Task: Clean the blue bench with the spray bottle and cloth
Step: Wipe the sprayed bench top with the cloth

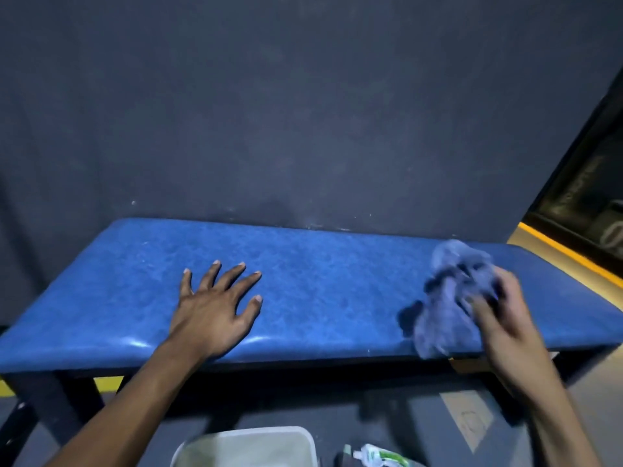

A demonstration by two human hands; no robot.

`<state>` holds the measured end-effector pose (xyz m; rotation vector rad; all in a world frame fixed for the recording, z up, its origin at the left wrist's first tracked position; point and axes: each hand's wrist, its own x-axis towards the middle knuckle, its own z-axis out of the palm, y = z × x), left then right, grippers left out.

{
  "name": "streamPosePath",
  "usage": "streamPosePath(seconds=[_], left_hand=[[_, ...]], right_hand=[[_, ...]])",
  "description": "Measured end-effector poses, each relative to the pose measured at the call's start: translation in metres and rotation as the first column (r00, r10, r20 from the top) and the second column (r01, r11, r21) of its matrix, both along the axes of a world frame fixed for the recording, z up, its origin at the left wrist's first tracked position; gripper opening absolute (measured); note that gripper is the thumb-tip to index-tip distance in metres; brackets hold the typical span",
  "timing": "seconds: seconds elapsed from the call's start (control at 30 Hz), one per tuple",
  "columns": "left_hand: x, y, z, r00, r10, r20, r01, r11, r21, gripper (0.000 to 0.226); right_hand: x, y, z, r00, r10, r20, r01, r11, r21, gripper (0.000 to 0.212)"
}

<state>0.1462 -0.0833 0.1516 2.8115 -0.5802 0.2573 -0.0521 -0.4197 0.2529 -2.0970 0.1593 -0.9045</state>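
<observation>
The blue padded bench (337, 284) runs across the view against a dark wall. My left hand (215, 308) lies flat on its seat left of centre, fingers spread and holding nothing. Near the bench's right end, my right hand (502, 318) grips a crumpled grey-blue cloth (451, 298), which hangs blurred just above the seat. At the bottom edge, on the floor, lies a white and green object (377, 456) that may be the spray bottle; only part of it shows.
A pale plastic bin (249, 446) stands on the floor below the bench's front edge. The dark wall (303, 112) is right behind the bench. A yellow floor stripe (569, 254) and a dark doorway lie at the right.
</observation>
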Motion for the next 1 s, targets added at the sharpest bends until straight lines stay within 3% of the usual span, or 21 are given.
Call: streamPosePath(seconds=[0.1,0.2,0.27,0.43,0.57,0.7,0.83,1.0], left_hand=[[0.000,0.000,0.001,1.000,-0.004,0.005,0.004,1.000,-0.003,0.068],[-0.001,-0.001,0.000,1.000,0.005,0.018,-0.004,1.000,-0.008,0.068],[-0.002,-0.001,-0.001,1.000,0.012,0.024,-0.012,1.000,-0.004,0.067],[0.003,-0.004,-0.003,0.997,0.042,0.065,-0.042,0.999,0.000,0.071],[0.006,-0.001,-0.007,0.989,0.105,0.103,-0.106,0.994,0.004,0.079],[0.006,-0.001,-0.006,0.988,0.127,0.087,-0.131,0.990,0.048,0.078],[0.005,-0.004,-0.005,0.984,0.167,0.062,-0.173,0.979,0.103,0.073],[0.005,-0.008,-0.004,0.983,0.177,0.049,-0.181,0.977,0.112,0.072]], right_hand=[[0.095,0.016,-0.001,0.976,0.088,-0.201,-0.147,0.941,-0.303,0.028],[0.169,0.043,-0.042,0.831,0.037,-0.555,-0.265,0.904,-0.337,0.061],[0.189,0.063,-0.060,0.759,-0.067,-0.648,-0.232,0.902,-0.365,0.058],[0.220,0.116,-0.056,0.771,-0.088,-0.630,-0.242,0.875,-0.419,0.082],[0.204,0.141,-0.065,0.825,0.077,-0.560,-0.369,0.823,-0.431,0.060],[0.135,0.080,-0.077,0.858,0.141,-0.494,-0.417,0.753,-0.509,0.056],[0.109,-0.011,-0.079,0.872,-0.004,-0.489,-0.261,0.842,-0.473,0.057],[0.212,-0.063,-0.084,0.778,-0.237,-0.582,-0.043,0.904,-0.426,0.057]])
